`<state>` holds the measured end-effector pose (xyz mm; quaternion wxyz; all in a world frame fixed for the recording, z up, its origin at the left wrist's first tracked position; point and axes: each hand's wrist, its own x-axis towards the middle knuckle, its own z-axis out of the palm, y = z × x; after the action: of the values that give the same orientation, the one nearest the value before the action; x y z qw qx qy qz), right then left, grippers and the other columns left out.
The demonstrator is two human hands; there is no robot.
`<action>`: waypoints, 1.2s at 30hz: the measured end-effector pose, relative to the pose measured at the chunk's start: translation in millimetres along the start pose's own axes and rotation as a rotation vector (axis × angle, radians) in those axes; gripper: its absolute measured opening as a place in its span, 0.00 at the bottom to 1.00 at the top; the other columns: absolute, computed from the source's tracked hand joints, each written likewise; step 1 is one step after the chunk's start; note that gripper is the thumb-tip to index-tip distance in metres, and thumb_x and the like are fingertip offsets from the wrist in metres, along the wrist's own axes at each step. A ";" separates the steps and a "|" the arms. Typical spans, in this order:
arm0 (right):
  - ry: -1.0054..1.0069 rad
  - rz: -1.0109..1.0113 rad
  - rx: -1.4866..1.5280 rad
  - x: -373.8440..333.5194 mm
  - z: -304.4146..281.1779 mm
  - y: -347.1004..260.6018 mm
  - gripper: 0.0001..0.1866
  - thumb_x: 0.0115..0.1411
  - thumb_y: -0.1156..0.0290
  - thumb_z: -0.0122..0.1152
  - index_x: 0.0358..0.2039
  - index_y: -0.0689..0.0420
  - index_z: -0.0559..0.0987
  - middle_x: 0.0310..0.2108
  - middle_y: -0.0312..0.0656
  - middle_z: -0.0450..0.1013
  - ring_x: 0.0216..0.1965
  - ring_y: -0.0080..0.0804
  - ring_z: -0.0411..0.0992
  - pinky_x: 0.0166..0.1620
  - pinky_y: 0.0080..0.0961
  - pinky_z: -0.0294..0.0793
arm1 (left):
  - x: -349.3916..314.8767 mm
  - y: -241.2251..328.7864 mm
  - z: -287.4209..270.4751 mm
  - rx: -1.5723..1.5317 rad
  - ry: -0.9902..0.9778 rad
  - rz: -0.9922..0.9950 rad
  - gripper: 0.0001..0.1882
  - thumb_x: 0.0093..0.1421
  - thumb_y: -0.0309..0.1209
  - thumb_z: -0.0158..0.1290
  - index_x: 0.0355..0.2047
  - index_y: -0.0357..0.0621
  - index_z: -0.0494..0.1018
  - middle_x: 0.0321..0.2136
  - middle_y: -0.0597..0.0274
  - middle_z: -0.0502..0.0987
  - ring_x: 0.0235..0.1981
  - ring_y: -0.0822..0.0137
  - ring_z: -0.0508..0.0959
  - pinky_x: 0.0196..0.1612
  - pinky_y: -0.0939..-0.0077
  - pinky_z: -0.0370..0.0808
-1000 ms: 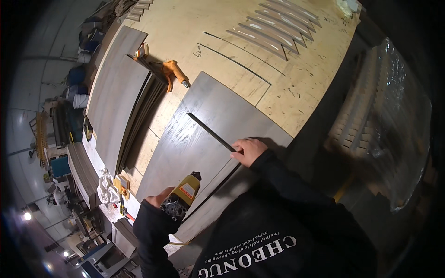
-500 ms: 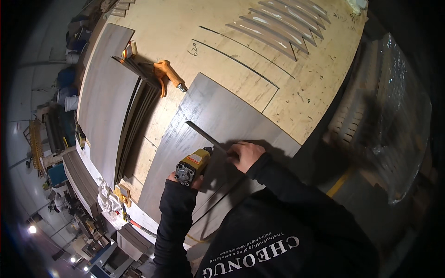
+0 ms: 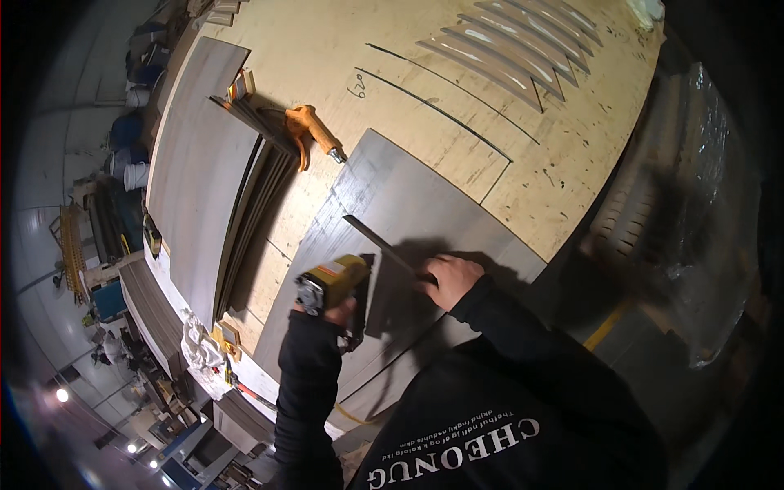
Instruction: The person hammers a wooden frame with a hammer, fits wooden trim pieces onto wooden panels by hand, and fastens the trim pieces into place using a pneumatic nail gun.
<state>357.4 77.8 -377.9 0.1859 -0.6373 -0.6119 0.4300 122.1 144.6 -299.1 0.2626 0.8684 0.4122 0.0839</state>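
My left hand [image 3: 339,313] is wrapped round the grip of a yellow-and-black nail gun [image 3: 333,279], holding it above a grey wood-grain panel [image 3: 408,184]. On that panel lies a narrow dark strip [image 3: 377,238], slanting down toward my right hand [image 3: 451,282]. The fingers of my right hand are closed on the strip's near end, which they partly cover. Between the gun and the strip there is a small gap, with a dark shadow beneath the tool.
An orange air blow gun [image 3: 313,135] rests beyond the panel. Stacked grey panels [image 3: 200,175] stand to the left, near a white cloth [image 3: 200,341]. Glue-streaked wooden wedges [image 3: 506,49] lie at the far right of the plywood bench [image 3: 457,106]. Plastic-wrapped pieces [image 3: 686,204] are at right.
My left hand has swung the nail gun so its body turns and lies more sideways, its nose now further from the strip. My right hand keeps hold of the strip. The view has shifted slightly.
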 end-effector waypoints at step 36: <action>-0.140 0.092 0.144 0.9 -12.1 -1.6 0.11 0.51 0.63 0.62 0.32 0.54 0.77 0.31 0.38 0.76 0.36 0.37 0.74 0.39 0.33 0.73 | 23.2 1.0 -18.4 -0.615 -0.016 -1.032 0.25 0.51 0.23 0.57 0.50 0.40 0.66 0.26 0.63 0.75 0.14 0.75 0.70 0.15 0.81 0.69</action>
<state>365.7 82.4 -370.1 0.1683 -0.6180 -0.5611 0.5244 131.1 168.8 -284.6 0.5119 0.4408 0.7353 0.0543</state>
